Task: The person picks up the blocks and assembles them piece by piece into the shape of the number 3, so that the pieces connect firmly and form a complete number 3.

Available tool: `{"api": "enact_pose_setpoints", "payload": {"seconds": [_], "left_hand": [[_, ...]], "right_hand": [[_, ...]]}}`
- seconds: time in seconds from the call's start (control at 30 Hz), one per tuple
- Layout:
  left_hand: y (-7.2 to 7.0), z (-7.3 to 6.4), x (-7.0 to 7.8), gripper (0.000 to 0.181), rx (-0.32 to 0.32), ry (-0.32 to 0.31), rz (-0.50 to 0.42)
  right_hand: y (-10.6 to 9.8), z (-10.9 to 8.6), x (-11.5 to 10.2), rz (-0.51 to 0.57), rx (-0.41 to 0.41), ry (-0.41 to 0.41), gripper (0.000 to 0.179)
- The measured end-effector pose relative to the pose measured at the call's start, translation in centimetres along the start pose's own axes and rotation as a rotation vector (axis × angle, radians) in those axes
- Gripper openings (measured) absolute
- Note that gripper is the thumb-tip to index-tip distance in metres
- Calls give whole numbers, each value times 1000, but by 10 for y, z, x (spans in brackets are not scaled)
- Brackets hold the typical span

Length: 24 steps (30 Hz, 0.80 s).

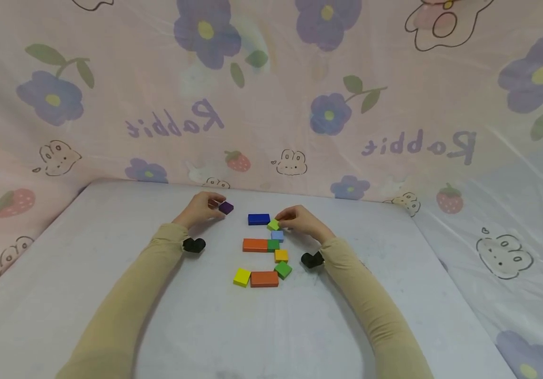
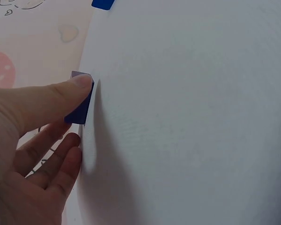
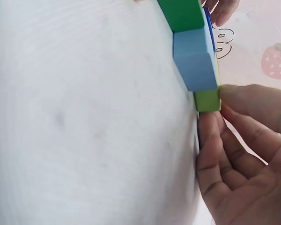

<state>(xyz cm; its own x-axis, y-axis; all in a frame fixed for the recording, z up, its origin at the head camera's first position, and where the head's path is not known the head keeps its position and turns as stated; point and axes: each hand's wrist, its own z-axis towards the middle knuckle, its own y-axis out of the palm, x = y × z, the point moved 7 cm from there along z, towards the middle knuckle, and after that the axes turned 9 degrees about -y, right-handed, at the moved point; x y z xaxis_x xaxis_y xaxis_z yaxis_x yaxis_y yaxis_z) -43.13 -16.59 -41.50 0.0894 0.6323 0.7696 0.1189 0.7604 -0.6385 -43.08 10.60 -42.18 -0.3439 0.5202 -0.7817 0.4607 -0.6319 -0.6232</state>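
Observation:
My left hand (image 1: 201,209) pinches a purple block (image 1: 226,208) between thumb and fingers, left of the dark blue block (image 1: 259,219). In the left wrist view the thumb lies across one face of that purple block (image 2: 79,105). At the other side, my right hand (image 1: 303,221) pinches a lime green block (image 1: 273,225) by the dark blue block's right end. The right wrist view shows the lime green block (image 3: 208,100) between thumb and fingertips, beside the light blue block (image 3: 195,58). Below it in the head view sits the light blue block (image 1: 277,236).
Nearer me stand an orange block (image 1: 254,245), a dark green block (image 1: 273,245), an amber block (image 1: 281,256), a green block (image 1: 283,270), another orange block (image 1: 264,279) and a yellow block (image 1: 241,277). A patterned curtain (image 1: 262,105) rises behind the white table (image 1: 195,326).

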Motion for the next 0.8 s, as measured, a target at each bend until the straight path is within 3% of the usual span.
{"api": "enact_pose_setpoints", "payload": {"seconds": [0.23, 0.5, 0.8], "left_hand": [[3, -1, 3, 50, -9, -39, 2], [8, 1, -2, 50, 7, -47, 32], [11, 1, 0, 47, -21, -46, 35]], "right_hand": [[0, 0, 1, 3, 6, 3, 23], [0, 1, 2, -3, -1, 8, 24], [0, -1, 2, -4, 13, 17, 23]]}}
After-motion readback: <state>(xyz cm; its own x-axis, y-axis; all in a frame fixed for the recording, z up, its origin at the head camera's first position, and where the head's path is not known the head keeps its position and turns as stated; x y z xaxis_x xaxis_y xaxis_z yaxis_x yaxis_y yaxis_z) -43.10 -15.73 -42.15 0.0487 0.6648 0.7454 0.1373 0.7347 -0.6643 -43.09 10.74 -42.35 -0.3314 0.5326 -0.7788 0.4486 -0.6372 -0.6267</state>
